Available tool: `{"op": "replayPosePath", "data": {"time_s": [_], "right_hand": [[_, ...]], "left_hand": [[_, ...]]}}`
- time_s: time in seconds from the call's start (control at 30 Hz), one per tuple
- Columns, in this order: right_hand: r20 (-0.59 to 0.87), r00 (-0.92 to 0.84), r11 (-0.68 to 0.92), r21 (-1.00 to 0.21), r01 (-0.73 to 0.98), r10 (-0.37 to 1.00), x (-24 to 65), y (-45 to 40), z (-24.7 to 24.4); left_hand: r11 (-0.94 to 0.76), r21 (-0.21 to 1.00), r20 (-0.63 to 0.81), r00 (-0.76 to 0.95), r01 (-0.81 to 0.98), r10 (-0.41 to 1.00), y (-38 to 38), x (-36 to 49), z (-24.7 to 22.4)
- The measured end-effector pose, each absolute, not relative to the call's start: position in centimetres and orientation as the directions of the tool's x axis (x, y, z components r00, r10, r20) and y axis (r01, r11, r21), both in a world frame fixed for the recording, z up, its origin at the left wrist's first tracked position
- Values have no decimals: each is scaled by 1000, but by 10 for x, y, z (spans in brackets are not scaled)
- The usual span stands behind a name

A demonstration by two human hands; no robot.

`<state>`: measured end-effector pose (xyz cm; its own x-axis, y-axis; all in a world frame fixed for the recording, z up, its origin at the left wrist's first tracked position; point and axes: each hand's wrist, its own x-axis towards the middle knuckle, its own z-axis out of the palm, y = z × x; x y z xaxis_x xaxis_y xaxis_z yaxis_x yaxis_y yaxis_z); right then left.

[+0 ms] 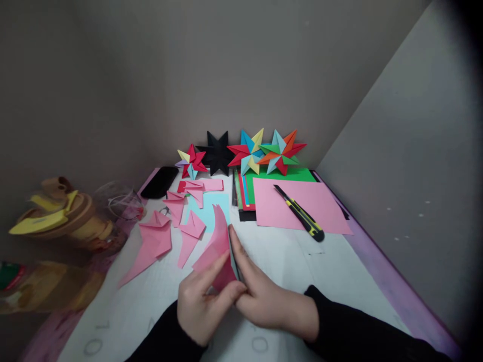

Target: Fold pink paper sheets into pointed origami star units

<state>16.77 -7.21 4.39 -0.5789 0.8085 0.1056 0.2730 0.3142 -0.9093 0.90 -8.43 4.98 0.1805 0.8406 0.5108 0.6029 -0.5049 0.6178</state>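
Paper (pixel 218 236) between the fingers (pixel 244 261)

The left hand (pixel 198 304) curls (thumb (pixel 228 294) stretched rightward) toward the right hand (pixel 264 301), whose fingers (pixel 244 259) extend forward.

A gray wall (pixel 226 65) backs a white-topped table (pixel 294 266), purple edge (pixel 400 296) showing, paler wall (pixel 422 171) at right, dim light
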Motion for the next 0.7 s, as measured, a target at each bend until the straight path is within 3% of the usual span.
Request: {"op": "replayPosePath", "data": {"time_s": [0.33, 0.7], "right_hand": [[98, -567, 264, -939, 219, 818, 169, -72, 46], [129, -593, 166, -986, 8, 794, 174, -72, 52]], "left_hand": [[-479, 622, 496, 161, 619, 853, -83, 6, 50], [-443, 675, 501, 75, 590, 862, -81, 5, 55]]}}
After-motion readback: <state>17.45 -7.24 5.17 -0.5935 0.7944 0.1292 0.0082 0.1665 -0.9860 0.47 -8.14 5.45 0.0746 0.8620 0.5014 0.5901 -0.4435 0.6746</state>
